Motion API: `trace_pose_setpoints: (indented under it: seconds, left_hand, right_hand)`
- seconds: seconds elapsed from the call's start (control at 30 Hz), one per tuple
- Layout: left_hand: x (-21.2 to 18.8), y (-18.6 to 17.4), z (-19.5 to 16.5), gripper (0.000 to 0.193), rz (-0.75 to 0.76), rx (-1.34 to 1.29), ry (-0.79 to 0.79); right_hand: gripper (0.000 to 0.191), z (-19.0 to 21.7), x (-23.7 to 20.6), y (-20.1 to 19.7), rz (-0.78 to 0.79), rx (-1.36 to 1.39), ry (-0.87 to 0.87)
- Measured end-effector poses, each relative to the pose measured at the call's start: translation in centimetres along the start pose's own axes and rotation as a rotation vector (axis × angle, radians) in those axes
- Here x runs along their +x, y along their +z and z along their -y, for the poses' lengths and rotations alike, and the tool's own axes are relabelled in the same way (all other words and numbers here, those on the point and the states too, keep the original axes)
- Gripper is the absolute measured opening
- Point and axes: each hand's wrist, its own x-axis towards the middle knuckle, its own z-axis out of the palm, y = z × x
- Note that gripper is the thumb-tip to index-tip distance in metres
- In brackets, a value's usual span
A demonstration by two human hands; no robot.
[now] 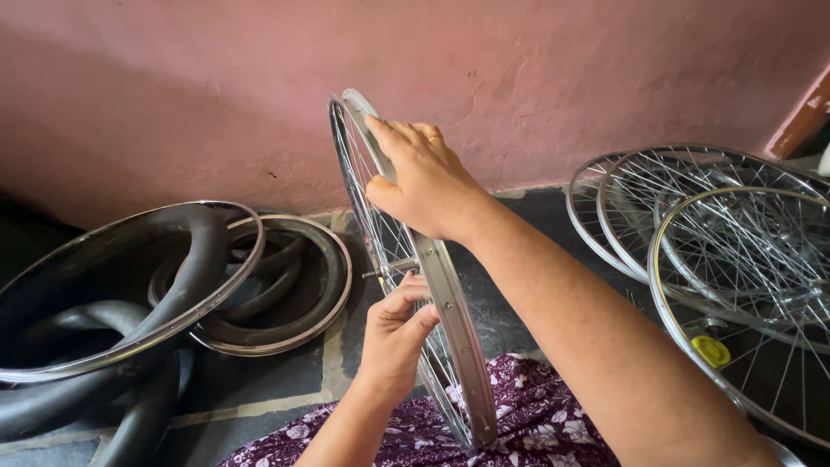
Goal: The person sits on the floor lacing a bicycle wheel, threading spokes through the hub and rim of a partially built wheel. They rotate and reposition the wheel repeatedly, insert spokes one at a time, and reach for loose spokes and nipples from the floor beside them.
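While the wheel [432,285] stands upright on the lap before the wall [173,86], the right hand [424,182] grips its upper rim and the left hand [393,333] pinches spokes near the hub; tubes [104,346] lie left of it.

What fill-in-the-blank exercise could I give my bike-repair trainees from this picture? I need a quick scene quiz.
1. The right hand grips the top of a spoked wheel rim that stands ____ on its edge.
2. The left hand touches the wheel near its ____.
3. The stacked spoked wheels lie to the person's ____.
4. The wall behind is ____ in colour.

Missing words: upright; hub; right; pink
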Motion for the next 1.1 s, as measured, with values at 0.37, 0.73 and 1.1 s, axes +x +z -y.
trace_pose_setpoints:
  seconds: [0.37,0.73,1.1]
  left_hand:
    - [1.9,-0.3,-1.0,0.020,0.183,0.201,-0.024]
    - [2.2,-1.8,0.3,0.015,0.182,-0.219,-0.191]
    - [2.8,-1.7,-1.1,0.018,0.212,-0.013,-0.159]
  right_hand:
    - [0.074,0.3,0.7,-0.5,-0.004,0.036,-0.017]
    - [0.074,-0.3,0.7,0.2,0.013,0.024,0.000]
    - [0.073,-1.0,0.7,1.0,-0.014,0.020,-0.030]
